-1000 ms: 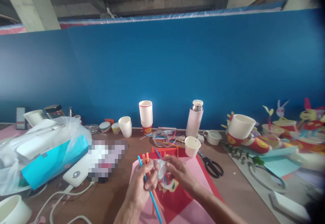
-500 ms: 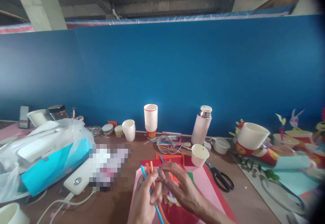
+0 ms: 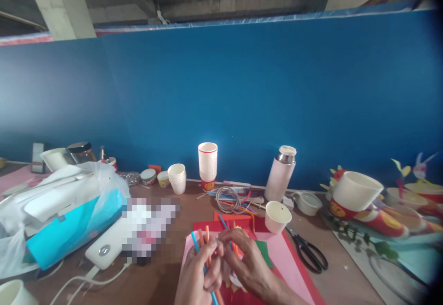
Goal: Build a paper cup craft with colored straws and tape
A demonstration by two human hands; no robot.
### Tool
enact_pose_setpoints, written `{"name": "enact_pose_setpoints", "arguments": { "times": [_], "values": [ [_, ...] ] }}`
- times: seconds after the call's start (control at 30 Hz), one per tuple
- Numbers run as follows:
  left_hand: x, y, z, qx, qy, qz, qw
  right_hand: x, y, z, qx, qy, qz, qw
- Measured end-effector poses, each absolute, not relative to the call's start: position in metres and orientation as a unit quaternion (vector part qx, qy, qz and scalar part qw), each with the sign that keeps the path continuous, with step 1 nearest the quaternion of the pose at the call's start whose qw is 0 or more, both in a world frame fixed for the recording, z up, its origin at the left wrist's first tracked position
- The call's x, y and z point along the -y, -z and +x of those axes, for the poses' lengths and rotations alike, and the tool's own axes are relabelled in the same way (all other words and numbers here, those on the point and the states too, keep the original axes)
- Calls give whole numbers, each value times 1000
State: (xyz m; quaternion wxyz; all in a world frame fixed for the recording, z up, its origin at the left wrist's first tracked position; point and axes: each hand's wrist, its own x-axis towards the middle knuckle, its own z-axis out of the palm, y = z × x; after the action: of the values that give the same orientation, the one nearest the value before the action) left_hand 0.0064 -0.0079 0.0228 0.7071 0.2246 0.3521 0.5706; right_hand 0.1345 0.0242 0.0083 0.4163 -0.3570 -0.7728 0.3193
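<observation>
My left hand (image 3: 199, 275) is closed round a bunch of straws (image 3: 202, 245), blue and orange, that stick up past its fingers. My right hand (image 3: 247, 266) is curled against the left one, its fingertips pinching at the straws near their upper ends. Both hands hover at the bottom middle of the view over pink paper (image 3: 277, 259) lying on red paper (image 3: 224, 219). A roll of tape seen earlier is hidden behind the fingers.
Black scissors (image 3: 309, 254) lie right of the papers, with a white cup (image 3: 277, 216) and a thermos (image 3: 280, 173) behind. Stacked paper cups (image 3: 207, 165), a wire coil (image 3: 226, 199), a plastic bag (image 3: 62, 203) and a power bank (image 3: 107, 245) lie left. Decorated cups (image 3: 353, 194) crowd the right.
The view has drifted left and up. My hands have dropped lower and closed together; the tape roll that showed between them is now covered by my right fingers.
</observation>
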Motion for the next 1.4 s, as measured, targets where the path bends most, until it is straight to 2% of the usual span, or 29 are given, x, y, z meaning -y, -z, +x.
{"name": "enact_pose_setpoints", "arguments": {
  "times": [0.3, 0.63, 0.97, 1.23, 1.4],
  "values": [
    [6, -20, 11, -401, -563, 227, 686, -26, -1, 133, 760, -317, -402, 401],
    [5, -22, 15, -437, -576, 197, 662, -30, -2, 135, 803, -228, -353, 422],
    [10, -29, 17, -414, -560, 279, 661, -31, -8, 137, 723, -390, -393, 414],
    [8, -23, 16, -429, -556, 239, 671, -43, -7, 142, 521, -602, -384, 469],
    [6, -16, 15, -436, -532, 233, 687, -45, -25, 153, 425, -693, -353, 463]
  ]
}}
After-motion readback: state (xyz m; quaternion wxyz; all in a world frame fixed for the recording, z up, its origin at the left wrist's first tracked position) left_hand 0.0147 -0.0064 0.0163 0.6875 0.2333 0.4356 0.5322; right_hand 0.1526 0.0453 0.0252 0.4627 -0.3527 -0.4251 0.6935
